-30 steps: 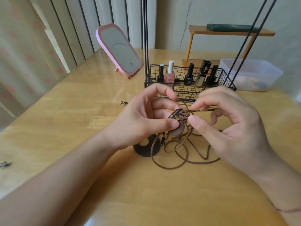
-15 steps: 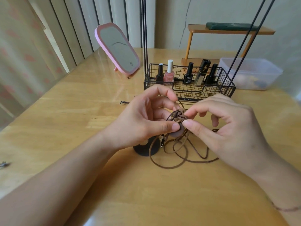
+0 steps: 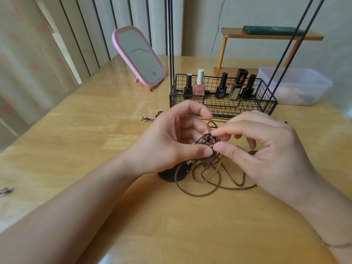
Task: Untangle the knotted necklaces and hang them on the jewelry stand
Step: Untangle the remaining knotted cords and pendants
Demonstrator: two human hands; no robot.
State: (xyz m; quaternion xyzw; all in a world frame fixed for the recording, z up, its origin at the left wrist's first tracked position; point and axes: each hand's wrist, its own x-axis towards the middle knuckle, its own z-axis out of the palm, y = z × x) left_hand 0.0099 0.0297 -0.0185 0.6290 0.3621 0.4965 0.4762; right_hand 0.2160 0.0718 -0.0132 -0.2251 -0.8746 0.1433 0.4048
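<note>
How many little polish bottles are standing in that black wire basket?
5, in a row along the back of the wire basket: a black bottle, a pink one, a black one, a tall gold one, a black one. None appears hidden.

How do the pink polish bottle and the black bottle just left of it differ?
The pink bottle is clear with pink polish and a white cap; the black bottle is dark all over. The pink one is wider and taller; the black one slimmer. Both stand upright in the wire basket.
</note>
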